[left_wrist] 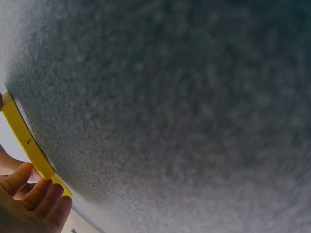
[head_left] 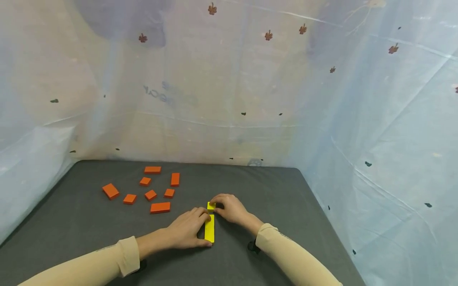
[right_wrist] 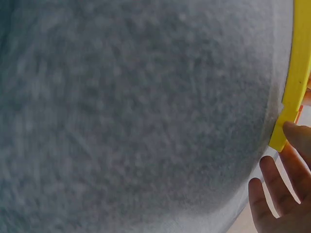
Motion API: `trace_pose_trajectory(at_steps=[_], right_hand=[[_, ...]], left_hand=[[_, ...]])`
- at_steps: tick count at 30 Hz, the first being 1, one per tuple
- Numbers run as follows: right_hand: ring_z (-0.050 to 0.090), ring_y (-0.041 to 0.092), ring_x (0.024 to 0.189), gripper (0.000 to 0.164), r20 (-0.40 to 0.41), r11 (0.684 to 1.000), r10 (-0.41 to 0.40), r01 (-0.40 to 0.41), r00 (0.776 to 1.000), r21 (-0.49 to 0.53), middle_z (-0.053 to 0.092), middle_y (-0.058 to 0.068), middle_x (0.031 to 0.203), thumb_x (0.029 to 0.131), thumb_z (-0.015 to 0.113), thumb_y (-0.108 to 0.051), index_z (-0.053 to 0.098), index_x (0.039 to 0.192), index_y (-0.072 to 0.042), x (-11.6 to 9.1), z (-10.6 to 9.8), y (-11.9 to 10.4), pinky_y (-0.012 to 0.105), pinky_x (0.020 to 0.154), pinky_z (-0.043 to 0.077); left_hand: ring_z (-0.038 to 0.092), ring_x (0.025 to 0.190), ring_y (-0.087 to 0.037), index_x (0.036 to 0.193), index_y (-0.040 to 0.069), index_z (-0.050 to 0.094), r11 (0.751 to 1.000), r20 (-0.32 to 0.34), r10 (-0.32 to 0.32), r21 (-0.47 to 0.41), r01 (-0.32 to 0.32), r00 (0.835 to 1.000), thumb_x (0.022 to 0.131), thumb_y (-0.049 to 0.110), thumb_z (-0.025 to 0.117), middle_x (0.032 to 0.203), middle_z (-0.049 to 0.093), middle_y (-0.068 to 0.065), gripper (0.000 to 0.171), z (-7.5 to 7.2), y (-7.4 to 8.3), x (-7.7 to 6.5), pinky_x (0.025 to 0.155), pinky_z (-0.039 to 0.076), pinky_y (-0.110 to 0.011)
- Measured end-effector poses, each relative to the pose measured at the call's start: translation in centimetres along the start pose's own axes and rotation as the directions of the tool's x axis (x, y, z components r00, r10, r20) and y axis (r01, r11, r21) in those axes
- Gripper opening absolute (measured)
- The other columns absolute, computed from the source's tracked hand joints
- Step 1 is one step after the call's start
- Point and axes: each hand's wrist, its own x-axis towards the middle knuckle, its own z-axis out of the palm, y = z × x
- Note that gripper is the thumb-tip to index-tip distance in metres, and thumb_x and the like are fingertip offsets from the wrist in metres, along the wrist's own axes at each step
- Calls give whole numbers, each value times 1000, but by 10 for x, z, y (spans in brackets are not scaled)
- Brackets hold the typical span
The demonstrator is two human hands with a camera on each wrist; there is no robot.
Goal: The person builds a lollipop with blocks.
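Note:
On the dark grey table, a long yellow block [head_left: 210,229] lies pointing away from me. My left hand [head_left: 187,229] grips it lengthwise, thumb at the near end and fingers at the far end. Just beyond it is a short yellow block [head_left: 210,206], roughly in line with the long one. My right hand [head_left: 231,208] pinches this short block between thumb and fingers. In the right wrist view, the thumb lies on the short block [right_wrist: 279,133], whose end meets the long block [right_wrist: 297,68]. The left wrist view shows fingers beside the long block [left_wrist: 29,141].
Several orange blocks lie scattered on the left of the table, both long ones [head_left: 160,207] and short ones [head_left: 130,199]. The grey table [head_left: 264,186] ends at a pale plastic sheet [head_left: 214,139] behind, with more sheeting along both sides.

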Motion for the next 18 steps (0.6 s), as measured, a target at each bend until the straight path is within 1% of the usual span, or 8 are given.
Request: trace_pose_trajectory(at_steps=[2, 6, 9, 11, 15, 18], right_hand=[[67, 21, 119, 25, 6, 1000, -3, 3, 1000, -2, 72, 2, 127, 99, 73, -13, 76, 124, -13, 1, 1, 0, 46, 109, 49], [66, 22, 121, 24, 2, 1000, 1, -1, 1000, 15, 71, 2, 129, 101, 71, -15, 76, 125, -14, 0, 2, 0, 46, 109, 49], [66, 22, 121, 24, -9, 999, 8, -8, 1000, 32, 71, 3, 129, 102, 69, -15, 76, 125, -14, 0, 3, 1, 47, 109, 49], [66, 23, 120, 24, -15, 999, 19, -18, 1000, 39, 71, 3, 128, 103, 67, -14, 76, 126, -14, 0, 3, 0, 48, 108, 49], [66, 24, 118, 25, -22, 999, 42, -41, 999, 36, 72, 4, 127, 104, 66, -14, 75, 126, -13, 0, 3, -1, 48, 105, 51], [67, 24, 117, 25, -22, 998, 47, -46, 999, 43, 72, 4, 126, 104, 65, -13, 75, 127, -13, 1, 4, -1, 48, 104, 52]], left_hand=[[56, 111, -18, 131, 13, 66, 1000, 6, -7, -12, 7, 1000, 84, 72, 73, 138, 54, -6, 75, 0, 0, -2, 91, 55, -40], [55, 107, -16, 133, 14, 67, 1000, -2, -20, -22, 20, 1000, 88, 73, 67, 138, 52, -5, 74, -1, 2, -5, 86, 54, -38], [54, 104, -15, 133, 14, 68, 1000, -15, -19, -14, 19, 1000, 91, 69, 67, 136, 52, -4, 69, -1, 3, -9, 84, 54, -37], [54, 104, -14, 132, 14, 68, 1000, -17, -13, -2, 13, 1000, 93, 64, 69, 134, 52, -3, 64, -2, 5, -11, 84, 53, -36], [55, 106, -14, 130, 15, 69, 1000, -1, 10, 17, -10, 1000, 94, 57, 72, 129, 54, -1, 55, -2, 6, -13, 86, 53, -36], [54, 106, -13, 129, 16, 70, 999, 3, 21, 35, -22, 1000, 95, 55, 72, 126, 55, 1, 52, -1, 6, -14, 87, 53, -35]])
